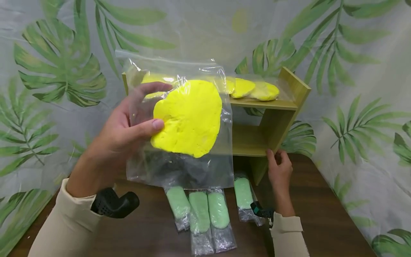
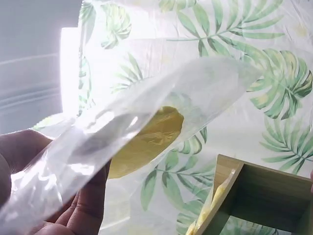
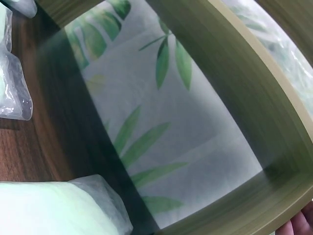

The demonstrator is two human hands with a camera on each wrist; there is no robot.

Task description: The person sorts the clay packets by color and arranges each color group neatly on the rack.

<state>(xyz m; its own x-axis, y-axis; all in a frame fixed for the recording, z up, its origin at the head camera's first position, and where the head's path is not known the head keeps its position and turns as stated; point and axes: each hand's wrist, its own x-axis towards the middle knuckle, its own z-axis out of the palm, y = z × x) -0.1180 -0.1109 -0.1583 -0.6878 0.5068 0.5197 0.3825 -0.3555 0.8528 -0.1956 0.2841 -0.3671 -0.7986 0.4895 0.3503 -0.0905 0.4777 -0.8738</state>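
Fingers of the left hand [image 1: 120, 123] pinch a clear plastic bag [image 1: 179, 173] containing a flat yellow slab [image 1: 191, 117]. The right hand [image 1: 280, 173] grips a tan wooden shelf [image 1: 277, 123], fingers curled.

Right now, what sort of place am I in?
Probably an indoor tabletop workspace: there's a dark wood-grain table, a small wooden shelf standing on it, and a leaf-print backdrop behind.

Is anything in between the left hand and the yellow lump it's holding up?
Yes, the clear bag. Its plastic comes between the left hand and the yellow lump; the hand grips from outside. I see nothing else in the way.
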